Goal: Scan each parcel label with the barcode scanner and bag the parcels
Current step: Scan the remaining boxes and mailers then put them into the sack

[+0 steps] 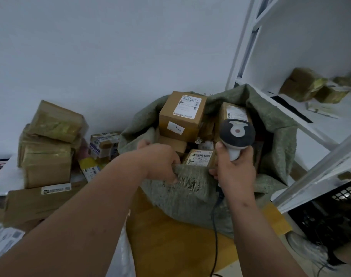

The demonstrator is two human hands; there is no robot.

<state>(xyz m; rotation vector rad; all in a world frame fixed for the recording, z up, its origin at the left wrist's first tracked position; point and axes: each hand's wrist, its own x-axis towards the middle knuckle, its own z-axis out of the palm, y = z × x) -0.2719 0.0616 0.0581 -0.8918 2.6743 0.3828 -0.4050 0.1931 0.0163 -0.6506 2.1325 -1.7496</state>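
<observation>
parcels (pixel 182 114) in sack (pixel 276 136), shelf (pixel 302 120) right

Bare forearms, no sleeves; a seemingly grey laced shoe (pixel 308 250).

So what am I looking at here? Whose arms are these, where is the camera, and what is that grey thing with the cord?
There is no machine here: a person wears a camera on the head, so you look down along their own arms. The left hand grips the rim of a green woven sack that is already full of cardboard parcels with white labels. The right hand holds the barcode scanner, the grey thing; its cord hangs down past the sack. More taped boxes are stacked at the left beside the sack, and a white shelf at the right holds a few more.
</observation>
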